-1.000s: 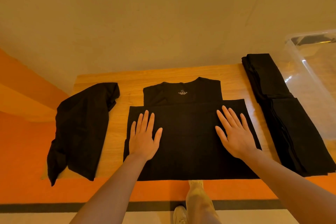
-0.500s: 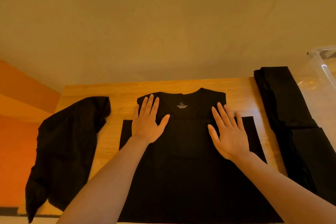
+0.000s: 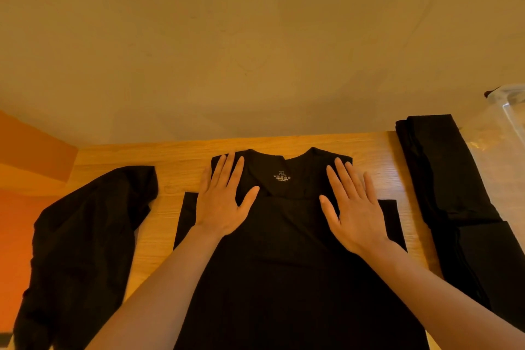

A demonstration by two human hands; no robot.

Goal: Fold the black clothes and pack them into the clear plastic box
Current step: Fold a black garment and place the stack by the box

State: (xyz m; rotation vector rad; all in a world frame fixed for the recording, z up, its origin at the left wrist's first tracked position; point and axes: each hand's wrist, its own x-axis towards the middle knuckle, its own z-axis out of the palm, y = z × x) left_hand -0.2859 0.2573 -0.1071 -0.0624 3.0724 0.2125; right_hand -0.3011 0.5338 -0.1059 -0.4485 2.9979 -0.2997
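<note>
Head view gives me the black shirt [image 3: 287, 236] spread flat in the middle of the desk [image 3: 159, 236], collar toward the wall, a pale XL size print just below the neckline, its lower part already folded up over the chest. My left hand [image 3: 221, 202] lies palm-down on the shirt's left shoulder, fingers [image 3: 227, 170] straight and slightly spread, the little finger reaching past the cloth onto the wood; it grips nothing. My right hand [image 3: 355, 213] rests flat on the shirt's right shoulder the same way, fingers straight, thumb out, holding nothing.

Left of the shirt, apart from it, I see a loose black garment [image 3: 82, 241] lying crumpled, part of it draping over the near edge of the desk. Right of the shirt sits a stack of folded black clothes [image 3: 454, 207], a strip of bare wood between them. Beyond that stack, at the frame's right edge, is the clear plastic box [image 3: 508, 111]; I cannot tell what it contains.
</note>
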